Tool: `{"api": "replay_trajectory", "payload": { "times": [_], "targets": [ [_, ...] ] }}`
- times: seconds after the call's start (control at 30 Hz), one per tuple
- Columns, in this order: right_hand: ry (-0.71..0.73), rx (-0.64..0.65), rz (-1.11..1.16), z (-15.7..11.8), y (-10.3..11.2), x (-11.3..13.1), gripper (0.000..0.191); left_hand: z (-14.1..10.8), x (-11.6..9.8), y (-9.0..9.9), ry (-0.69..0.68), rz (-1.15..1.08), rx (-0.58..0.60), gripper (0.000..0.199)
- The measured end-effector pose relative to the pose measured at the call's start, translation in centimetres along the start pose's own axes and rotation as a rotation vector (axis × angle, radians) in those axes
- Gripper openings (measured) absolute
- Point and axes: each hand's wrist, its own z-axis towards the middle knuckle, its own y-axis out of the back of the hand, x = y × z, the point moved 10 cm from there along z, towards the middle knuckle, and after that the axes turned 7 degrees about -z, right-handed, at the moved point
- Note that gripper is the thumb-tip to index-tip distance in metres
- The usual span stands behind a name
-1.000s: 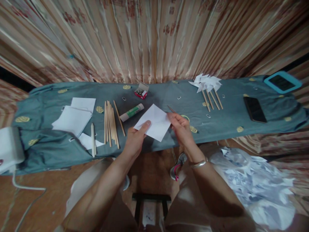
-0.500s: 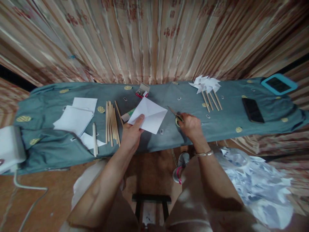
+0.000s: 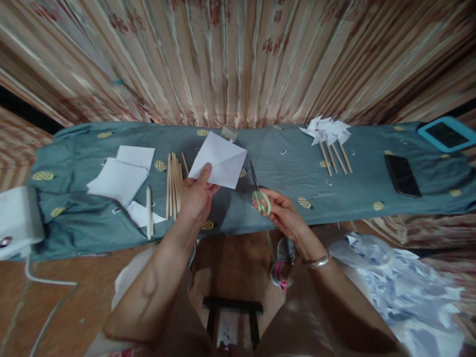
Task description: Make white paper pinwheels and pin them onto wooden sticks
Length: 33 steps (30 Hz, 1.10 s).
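My left hand [image 3: 197, 196] pinches the creased paper square [image 3: 219, 159], thumb on top. My right hand [image 3: 280, 210] grips the scissors [image 3: 260, 196], blades pointing away.

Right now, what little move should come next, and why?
Probably bring the scissors to a corner of the paper: the left hand holds it out, its crease shows, and the right hand has the scissors close by, not touching it.

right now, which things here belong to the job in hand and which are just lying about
Likely part of the job:
paper square in left hand
scissors in right hand
paper stack
wooden sticks
pinwheels

Probably just lying about:
phone
blue-framed device
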Motion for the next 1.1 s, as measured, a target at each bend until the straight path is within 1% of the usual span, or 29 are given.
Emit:
{"api": "replay_trajectory", "payload": {
  "times": [0.13,0.23,0.3,0.4,0.5,0.57,0.7,0.8,0.97,1.1],
  "targets": [
    [-0.025,0.09,0.007,-1.3,-1.2,-0.4,0.043,0.1,0.2,-0.1,0.006,0.019,-0.034,0.041],
    [-0.009,0.152,-0.009,-2.2,-1.8,-0.4,0.046,0.1,0.7,-0.2,0.032,0.019,-0.048,0.042],
    [0.022,0.201,-0.032,-2.8,-2.3,-0.2,0.052,0.1,1.1,-0.5,0.051,0.013,-0.038,0.043],
    [0.073,0.248,-0.114,-3.4,-2.5,0.0,0.059,0.0,1.7,-1.0,0.072,0.001,-0.009,0.041],
    [0.078,0.286,-0.188,-3.6,-2.4,-0.1,0.057,-0.4,2.4,-1.7,0.111,-0.027,0.012,0.037],
    [0.077,0.307,-0.199,-3.6,-2.3,-0.2,0.055,-0.7,2.8,-2.2,0.143,-0.045,0.019,0.035],
    [0.078,0.318,-0.197,-3.5,-2.0,-0.4,0.052,-1.4,3.3,-2.9,0.191,-0.054,0.02,0.025],
    [0.07,0.318,-0.224,-3.4,-1.8,-0.6,0.05,-1.7,3.4,-3.0,0.207,-0.053,0.018,0.017],
    [0.09,0.315,-0.269,-3.3,-1.8,-0.5,0.054,-1.7,3.6,-2.9,0.223,-0.039,0.018,0.018],
    [0.108,0.294,-0.316,-3.0,-1.7,-0.6,0.052,-1.6,3.5,-3.0,0.212,-0.072,0.031,0.02]
  ]
}}
